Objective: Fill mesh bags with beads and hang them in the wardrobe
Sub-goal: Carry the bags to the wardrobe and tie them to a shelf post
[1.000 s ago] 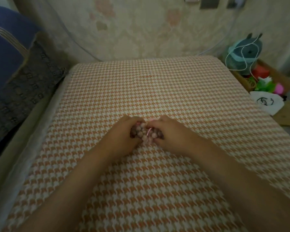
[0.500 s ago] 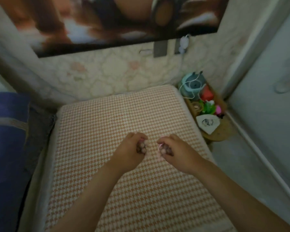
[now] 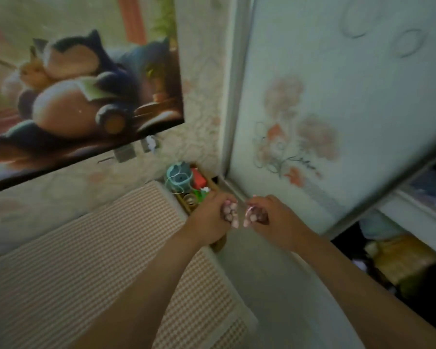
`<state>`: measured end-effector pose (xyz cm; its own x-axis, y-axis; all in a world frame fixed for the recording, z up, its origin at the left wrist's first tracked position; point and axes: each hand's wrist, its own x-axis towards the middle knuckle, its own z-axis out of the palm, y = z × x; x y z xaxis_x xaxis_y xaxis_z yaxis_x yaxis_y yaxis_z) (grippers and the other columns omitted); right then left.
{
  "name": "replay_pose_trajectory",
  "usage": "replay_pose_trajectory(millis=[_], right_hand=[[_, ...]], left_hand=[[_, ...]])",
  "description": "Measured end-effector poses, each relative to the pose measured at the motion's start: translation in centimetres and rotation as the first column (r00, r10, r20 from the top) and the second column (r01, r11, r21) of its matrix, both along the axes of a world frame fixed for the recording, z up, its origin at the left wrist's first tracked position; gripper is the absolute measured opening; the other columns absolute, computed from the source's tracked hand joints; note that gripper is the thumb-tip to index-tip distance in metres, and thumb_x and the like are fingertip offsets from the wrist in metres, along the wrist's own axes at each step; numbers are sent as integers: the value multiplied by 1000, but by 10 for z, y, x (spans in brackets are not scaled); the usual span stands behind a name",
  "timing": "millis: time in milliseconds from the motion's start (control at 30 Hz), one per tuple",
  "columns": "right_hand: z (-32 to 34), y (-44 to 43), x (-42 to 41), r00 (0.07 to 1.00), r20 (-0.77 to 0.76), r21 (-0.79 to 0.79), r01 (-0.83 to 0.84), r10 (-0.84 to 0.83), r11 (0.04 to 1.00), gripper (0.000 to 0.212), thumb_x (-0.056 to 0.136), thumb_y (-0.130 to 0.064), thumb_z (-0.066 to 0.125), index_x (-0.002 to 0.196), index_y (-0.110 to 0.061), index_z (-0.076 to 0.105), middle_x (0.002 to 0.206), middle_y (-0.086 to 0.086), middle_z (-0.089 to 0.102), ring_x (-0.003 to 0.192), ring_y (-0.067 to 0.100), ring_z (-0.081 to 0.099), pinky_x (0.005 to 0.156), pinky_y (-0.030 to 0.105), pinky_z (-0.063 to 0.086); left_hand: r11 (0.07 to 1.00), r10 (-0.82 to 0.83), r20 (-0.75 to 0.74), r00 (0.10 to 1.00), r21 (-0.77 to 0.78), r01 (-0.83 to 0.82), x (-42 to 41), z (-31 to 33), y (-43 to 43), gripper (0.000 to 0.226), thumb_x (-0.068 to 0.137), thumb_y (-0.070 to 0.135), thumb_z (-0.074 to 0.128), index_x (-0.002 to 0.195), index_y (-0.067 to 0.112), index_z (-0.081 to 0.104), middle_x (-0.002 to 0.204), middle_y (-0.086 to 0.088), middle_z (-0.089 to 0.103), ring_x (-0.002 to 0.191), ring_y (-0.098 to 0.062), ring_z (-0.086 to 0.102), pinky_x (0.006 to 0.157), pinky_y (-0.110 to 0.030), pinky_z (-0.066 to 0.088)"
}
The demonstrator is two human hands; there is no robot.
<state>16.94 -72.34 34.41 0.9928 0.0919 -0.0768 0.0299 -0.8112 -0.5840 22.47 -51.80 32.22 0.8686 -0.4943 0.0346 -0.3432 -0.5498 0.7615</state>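
Between bed and wardrobe, held out in front of me, two items. Item one: my left hand (image 3: 210, 219), fingers curled round the left bunch of beads (image 3: 229, 212), pale pink and round, showing at the thumb side of the fist. Item two: my right hand (image 3: 271, 222), fingers likewise curled, gripping the right bunch of beads (image 3: 252, 217), with a thin pink loop (image 3: 248, 209) showing at its top. The two bunches sit near each other with a small gap between them, not touching; whether mesh surrounds them is too blurred to tell. Below and to the left: bed (image 3: 86, 260), covered in an orange and white houndstooth cloth. Beyond the left hand, against the wall: wooden tray (image 3: 184, 201) holding a teal round object (image 3: 178, 173) wound with white cord, a red object (image 3: 199, 180) just beside it, and something green. On the wall above the bed: large cartoon poster (image 3: 73, 91), with wall sockets (image 3: 126, 152) just under its lower edge. To the right: wardrobe door (image 3: 350, 109), pale, with faded pink flowers printed on it. Lower right: open wardrobe compartment (image 3: 400, 258), dark, with folded cloth inside, yellowish and pale blue.
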Motion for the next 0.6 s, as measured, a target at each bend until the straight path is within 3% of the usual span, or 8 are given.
replay_pose_trajectory(millis=[133,200,300,400,500,600], right_hand=[[39,-65,-45,984,4,-33,178,-178,983,45,86,-18,72,128,-24,60,107,-1,52,92,13,58,86,21,47],[56,-101,-72,968,-10,-49,249,-250,967,44,88,-17,71,130,-24,59,110,0,52,94,14,57,82,5,39],[75,-159,-114,921,11,-73,390,-390,918,45,89,-15,70,133,-21,58,115,5,54,100,18,57,78,-3,33],[81,-222,-160,864,50,-73,504,-502,861,45,88,-12,70,131,-19,59,114,6,53,101,20,57,80,9,37],[76,-290,-208,808,52,-89,589,-587,803,47,87,-17,70,132,-22,58,109,0,50,99,19,58,90,26,45],[71,-361,-252,773,58,-94,634,-632,767,49,87,-20,73,133,-22,58,111,3,51,97,20,58,87,24,44]], left_hand=[[979,-191,3,982,-68,191,-2,25,-84,46,75,-2,67,119,10,60,106,-9,58,82,-3,58,75,-8,45],[958,-278,7,961,-75,277,-10,38,-129,45,75,3,65,116,20,60,102,-8,59,80,-6,61,74,-15,48],[919,-383,-1,924,-96,381,-30,50,-201,41,74,1,64,111,19,61,94,-4,58,77,-13,61,74,-25,54],[872,-483,76,872,-54,487,-61,64,-277,42,72,11,64,113,21,60,100,-2,56,86,-18,60,82,-33,54],[818,-575,75,815,21,575,-92,68,-359,40,71,5,61,108,19,62,98,-1,57,90,-26,60,79,-36,50],[780,-626,46,778,22,626,-128,70,-443,43,70,16,63,110,31,59,103,-2,60,95,-26,63,80,-34,53]])
